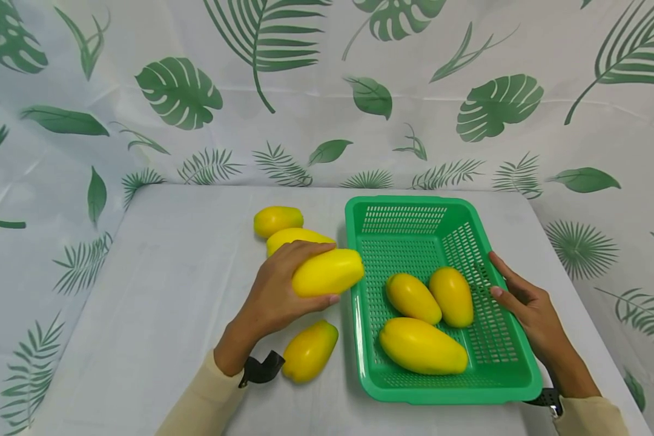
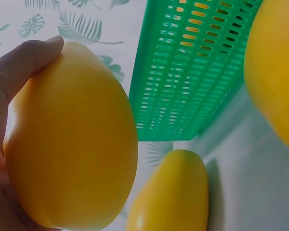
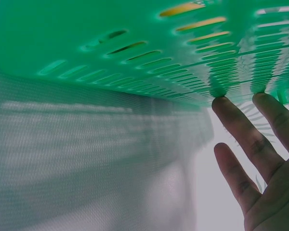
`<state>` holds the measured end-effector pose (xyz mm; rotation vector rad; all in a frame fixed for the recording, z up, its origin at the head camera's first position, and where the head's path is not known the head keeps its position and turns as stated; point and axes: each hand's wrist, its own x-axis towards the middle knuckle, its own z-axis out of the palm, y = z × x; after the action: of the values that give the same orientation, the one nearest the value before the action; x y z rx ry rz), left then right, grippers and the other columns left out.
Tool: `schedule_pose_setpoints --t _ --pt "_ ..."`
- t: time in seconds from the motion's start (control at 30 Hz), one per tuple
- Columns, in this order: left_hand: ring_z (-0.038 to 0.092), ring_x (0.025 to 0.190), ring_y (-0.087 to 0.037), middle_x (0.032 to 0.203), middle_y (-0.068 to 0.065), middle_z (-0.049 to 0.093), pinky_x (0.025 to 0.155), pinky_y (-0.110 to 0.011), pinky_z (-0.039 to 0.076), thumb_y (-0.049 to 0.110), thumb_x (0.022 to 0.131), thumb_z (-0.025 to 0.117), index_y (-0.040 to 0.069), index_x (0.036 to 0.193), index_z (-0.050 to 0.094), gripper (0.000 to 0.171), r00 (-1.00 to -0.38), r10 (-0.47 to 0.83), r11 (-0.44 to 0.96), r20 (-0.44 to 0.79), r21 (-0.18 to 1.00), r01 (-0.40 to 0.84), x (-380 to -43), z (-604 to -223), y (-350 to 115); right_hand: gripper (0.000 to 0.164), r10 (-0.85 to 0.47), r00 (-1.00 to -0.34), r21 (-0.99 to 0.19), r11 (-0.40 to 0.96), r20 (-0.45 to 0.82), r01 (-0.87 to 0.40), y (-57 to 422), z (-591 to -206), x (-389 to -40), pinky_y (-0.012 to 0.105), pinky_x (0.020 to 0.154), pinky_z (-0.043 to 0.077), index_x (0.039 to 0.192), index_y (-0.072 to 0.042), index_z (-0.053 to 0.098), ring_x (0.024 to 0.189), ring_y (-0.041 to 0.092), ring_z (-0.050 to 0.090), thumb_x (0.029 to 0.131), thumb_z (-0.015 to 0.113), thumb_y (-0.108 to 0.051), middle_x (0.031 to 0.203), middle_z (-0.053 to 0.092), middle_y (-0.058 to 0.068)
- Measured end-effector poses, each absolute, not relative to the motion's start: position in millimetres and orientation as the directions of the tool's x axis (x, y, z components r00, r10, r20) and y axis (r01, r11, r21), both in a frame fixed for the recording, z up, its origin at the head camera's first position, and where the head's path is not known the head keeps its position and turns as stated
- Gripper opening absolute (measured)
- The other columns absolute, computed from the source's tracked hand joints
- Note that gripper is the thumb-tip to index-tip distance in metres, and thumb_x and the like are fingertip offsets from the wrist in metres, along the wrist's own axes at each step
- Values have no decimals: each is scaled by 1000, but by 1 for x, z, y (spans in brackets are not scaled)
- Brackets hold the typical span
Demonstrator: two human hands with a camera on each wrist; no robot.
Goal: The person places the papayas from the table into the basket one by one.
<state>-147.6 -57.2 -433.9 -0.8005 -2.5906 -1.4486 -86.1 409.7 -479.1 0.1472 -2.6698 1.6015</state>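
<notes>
My left hand (image 1: 278, 287) grips a yellow papaya (image 1: 328, 273), thumb on one side and fingers on the other, at the left rim of a green plastic basket (image 1: 361, 357). The left wrist view shows this held papaya (image 2: 72, 139) large, beside the basket's slotted wall (image 2: 173, 82). Over the basket's right rim lies the thumb of my right hand (image 1: 539, 315); in the right wrist view its fingertips (image 3: 220, 102) meet the outer wall. Inside the basket lie three papayas, one long papaya (image 1: 422, 346) nearest me and two smaller papayas (image 1: 413, 298) behind it.
Left of the basket, on the white-covered table (image 1: 158, 290), lie a papaya (image 1: 278, 221) at the back, another papaya (image 1: 291, 238) partly behind my left hand, and a greenish-tipped papaya (image 1: 310, 351) near my left wrist. A leaf-printed cloth (image 1: 305, 127) hangs behind.
</notes>
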Motion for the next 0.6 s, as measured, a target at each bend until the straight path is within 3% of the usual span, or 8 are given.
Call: schedule_pose_setpoints --t 0.6 --pt "60 119 -11 132 11 68 97 -37 54 51 80 90 32 145 64 73 -825 479 418 299 748 515 -155 -427 -39 64 -66 -995 -889 447 76 -98 409 -480 -86 14 86 59 168 -14 32 135 -14 53 109 51 2 171 39 -10"
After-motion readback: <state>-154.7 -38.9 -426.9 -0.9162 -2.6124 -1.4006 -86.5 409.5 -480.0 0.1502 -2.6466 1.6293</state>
